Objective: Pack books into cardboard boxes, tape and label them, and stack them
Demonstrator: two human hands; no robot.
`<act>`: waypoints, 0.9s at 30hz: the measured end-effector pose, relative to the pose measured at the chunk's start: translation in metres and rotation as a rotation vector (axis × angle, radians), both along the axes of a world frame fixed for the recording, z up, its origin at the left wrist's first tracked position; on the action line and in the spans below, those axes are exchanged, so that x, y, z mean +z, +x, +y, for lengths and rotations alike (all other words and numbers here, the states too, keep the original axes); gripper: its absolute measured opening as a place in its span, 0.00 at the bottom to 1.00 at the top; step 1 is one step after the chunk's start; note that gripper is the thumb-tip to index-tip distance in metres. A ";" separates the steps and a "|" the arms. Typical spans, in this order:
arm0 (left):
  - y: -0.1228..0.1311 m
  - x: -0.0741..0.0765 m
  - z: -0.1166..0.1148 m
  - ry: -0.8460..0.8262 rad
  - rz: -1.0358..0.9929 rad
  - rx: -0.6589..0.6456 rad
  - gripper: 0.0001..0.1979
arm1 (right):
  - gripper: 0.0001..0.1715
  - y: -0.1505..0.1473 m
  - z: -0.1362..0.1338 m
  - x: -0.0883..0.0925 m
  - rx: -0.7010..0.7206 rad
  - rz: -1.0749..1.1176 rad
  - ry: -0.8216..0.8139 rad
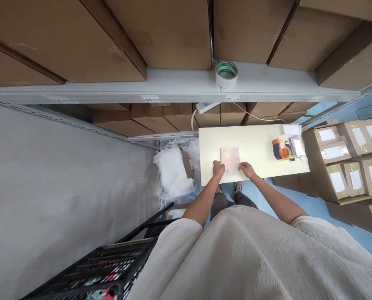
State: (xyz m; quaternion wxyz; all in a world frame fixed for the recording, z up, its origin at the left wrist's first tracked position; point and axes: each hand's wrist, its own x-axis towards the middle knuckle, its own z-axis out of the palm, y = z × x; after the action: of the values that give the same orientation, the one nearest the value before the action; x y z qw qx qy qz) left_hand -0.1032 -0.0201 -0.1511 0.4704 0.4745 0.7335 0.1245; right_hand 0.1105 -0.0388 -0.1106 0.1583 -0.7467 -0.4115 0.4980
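A pale pink, flat rectangular package (230,160) with a barcode near its lower edge lies on the cream tabletop (251,139). My left hand (218,168) is closed on its lower left edge, the thumb lying toward the top face. At the opposite edge, the fingers of my right hand (247,169) are pinched together at the package's side. Whether the package is a book or a box, I cannot tell.
An orange and dark tape dispenser (280,149) sits on the table's right part. White plastic bags (173,173) are heaped left of the table. Labelled cartons (350,166) stand at right. A tape roll (226,75) rests on the shelf; a black crate (111,266) is at lower left.
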 end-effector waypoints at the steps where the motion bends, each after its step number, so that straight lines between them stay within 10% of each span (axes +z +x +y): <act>1: 0.000 0.001 -0.001 -0.030 0.005 0.030 0.16 | 0.13 0.000 -0.001 -0.001 -0.002 -0.002 -0.009; 17: 0.009 0.019 -0.014 -0.051 -0.275 0.109 0.21 | 0.17 0.012 -0.004 -0.010 -0.100 0.022 0.078; 27: 0.057 0.038 -0.014 0.218 -0.060 -0.088 0.25 | 0.16 0.127 -0.012 0.014 -0.163 -0.126 0.222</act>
State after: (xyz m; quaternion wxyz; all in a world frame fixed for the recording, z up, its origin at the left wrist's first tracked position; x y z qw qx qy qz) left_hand -0.0465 -0.0345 -0.1132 0.4429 0.5507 0.6796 0.1968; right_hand 0.2371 -0.0503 -0.0963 0.2535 -0.7854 -0.4112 0.3870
